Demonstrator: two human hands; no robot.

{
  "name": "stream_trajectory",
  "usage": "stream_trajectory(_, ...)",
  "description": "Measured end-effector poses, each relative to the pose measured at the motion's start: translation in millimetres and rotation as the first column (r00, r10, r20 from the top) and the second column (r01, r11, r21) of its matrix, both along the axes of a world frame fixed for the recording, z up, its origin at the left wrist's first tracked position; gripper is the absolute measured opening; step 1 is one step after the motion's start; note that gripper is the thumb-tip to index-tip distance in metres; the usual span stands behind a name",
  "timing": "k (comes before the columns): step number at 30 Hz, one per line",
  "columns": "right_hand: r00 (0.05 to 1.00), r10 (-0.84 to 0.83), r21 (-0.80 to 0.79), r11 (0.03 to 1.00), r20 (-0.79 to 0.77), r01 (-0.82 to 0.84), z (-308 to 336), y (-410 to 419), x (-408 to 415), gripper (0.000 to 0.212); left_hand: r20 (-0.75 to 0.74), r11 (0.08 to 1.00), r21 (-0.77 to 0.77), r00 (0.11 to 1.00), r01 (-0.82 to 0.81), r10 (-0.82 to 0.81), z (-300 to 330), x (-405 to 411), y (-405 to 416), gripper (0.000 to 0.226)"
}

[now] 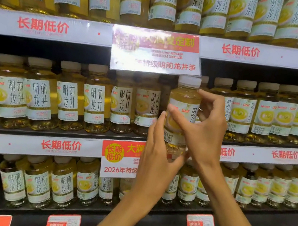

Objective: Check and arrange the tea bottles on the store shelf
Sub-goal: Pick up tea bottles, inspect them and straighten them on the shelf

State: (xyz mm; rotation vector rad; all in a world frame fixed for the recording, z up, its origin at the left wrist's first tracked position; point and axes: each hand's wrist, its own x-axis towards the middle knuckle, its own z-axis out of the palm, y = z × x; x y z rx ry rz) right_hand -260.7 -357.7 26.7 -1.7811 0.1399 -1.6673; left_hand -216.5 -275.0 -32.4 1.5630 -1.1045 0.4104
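— Where is the clear plastic tea bottle with the white cap and yellow-green label [183, 107]?

— At the middle shelf's [72, 135] near edge, right of centre, out in front of its row.

— The hands?

— The left hand [156, 154] grips its base; the right hand [205, 126] pinches its label.

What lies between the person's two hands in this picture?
In the head view, one tea bottle, white-capped, between the left hand and the right hand.
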Motion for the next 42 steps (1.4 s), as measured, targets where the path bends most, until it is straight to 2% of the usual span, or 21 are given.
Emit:
stream_trajectory(3, 0.998, 0.06, 0.047, 0.997, -0.01, -0.059, 0.6, 5.9, -10.5, 0.063, -0.022, 0.998, -0.045, 0.998, 0.049, -0.05, -0.4, -3.8, 10.5, 0.083)
stream_trajectory(6, 0.99, 0.135, 0.071, 0.989, -0.032, -0.132, 1.8, 11.3, -20.5, 0.061, -0.132, 0.971, -0.13, 0.967, 0.203, -0.22, 1.0, -5.2, 26.1, 0.08)
stream_trajectory(8, 0.965, 0.26, 0.145, 0.957, -0.033, -0.253, 5.3, 11.4, -27.0, 0.06, -0.283, 0.917, -0.175, 0.874, 0.359, -0.396, 0.2, -5.6, 36.6, 0.078)
stream_trajectory(10, 0.912, 0.405, 0.273, 0.886, -0.063, -0.374, 11.0, 7.9, -32.4, 0.059, -0.422, 0.849, -0.224, 0.737, 0.479, -0.527, -3.8, -4.3, 45.8, 0.074)
stream_trajectory(13, 0.744, 0.643, 0.418, 0.735, -0.18, -0.534, 16.1, 5.9, -35.1, 0.039, -0.549, 0.782, -0.242, 0.584, 0.574, -0.598, -11.6, -1.9, 56.6, 0.065)
stream_trajectory(15, 0.694, 0.704, 0.465, 0.67, -0.152, -0.578, 16.1, 9.3, -34.0, 0.032, -0.567, 0.765, -0.224, 0.557, 0.604, -0.606, -17.3, -2.4, 60.2, 0.063)
stream_trajectory(19, 0.687, 0.726, 0.488, 0.607, -0.02, -0.627, 10.2, 21.5, -34.7, 0.032, -0.587, 0.79, -0.157, 0.587, 0.593, -0.557, -26.2, -8.9, 60.6, 0.066)
stream_trajectory(22, 0.736, 0.673, 0.45, 0.679, -0.068, -0.579, 1.5, 31.0, -35.4, 0.031, -0.537, 0.864, -0.039, 0.719, 0.501, -0.441, -32.4, -15.5, 57.1, 0.06)
stream_trajectory(24, 0.76, 0.647, 0.422, 0.706, -0.057, -0.569, -3.3, 36.2, -36.7, 0.03, -0.537, 0.89, -0.05, 0.739, 0.454, -0.407, -34.0, -14.2, 58.7, 0.052)
stream_trajectory(26, 0.763, 0.643, 0.394, 0.718, -0.061, -0.574, -5.2, 34.8, -37.9, 0.033, -0.54, 0.873, -0.03, 0.727, 0.487, -0.424, -34.2, -10.5, 63.9, 0.053)
stream_trajectory(28, 0.694, 0.716, 0.411, 0.655, -0.071, -0.634, -2.8, 31.0, -38.7, 0.036, -0.581, 0.823, -0.008, 0.667, 0.568, -0.466, -33.9, -7.4, 70.1, 0.055)
stream_trajectory(31, 0.471, 0.879, 0.468, 0.45, -0.079, -0.761, 3.0, 29.1, -36.4, 0.037, -0.619, 0.712, -0.039, 0.542, 0.701, -0.568, -33.5, -9.1, 73.8, 0.051)
stream_trajectory(32, 0.431, 0.899, 0.457, 0.418, -0.082, -0.785, 4.0, 28.9, -35.7, 0.035, -0.623, 0.699, -0.035, 0.531, 0.714, -0.574, -33.9, -10.5, 71.7, 0.052)
stream_trajectory(34, 0.466, 0.878, 0.399, 0.469, -0.113, -0.788, 6.1, 24.8, -36.7, 0.029, -0.622, 0.724, -0.023, 0.557, 0.689, -0.55, -29.4, -14.9, 65.4, 0.057)
stream_trajectory(39, 0.72, 0.674, 0.283, 0.731, -0.162, -0.621, 11.7, 6.0, -47.9, 0.033, -0.436, 0.858, -0.07, 0.758, 0.508, -0.484, -16.1, -26.4, 44.2, 0.049)
stream_trajectory(41, 0.748, 0.638, 0.295, 0.761, -0.183, -0.577, 12.4, -0.2, -49.3, 0.038, -0.428, 0.88, -0.097, 0.779, 0.465, -0.458, -15.3, -35.0, 32.2, 0.051)
stream_trajectory(42, 0.73, 0.656, 0.314, 0.746, -0.194, -0.587, 13.4, -4.1, -50.7, 0.039, -0.441, 0.882, -0.111, 0.772, 0.459, -0.457, -15.1, -38.9, 26.4, 0.052)
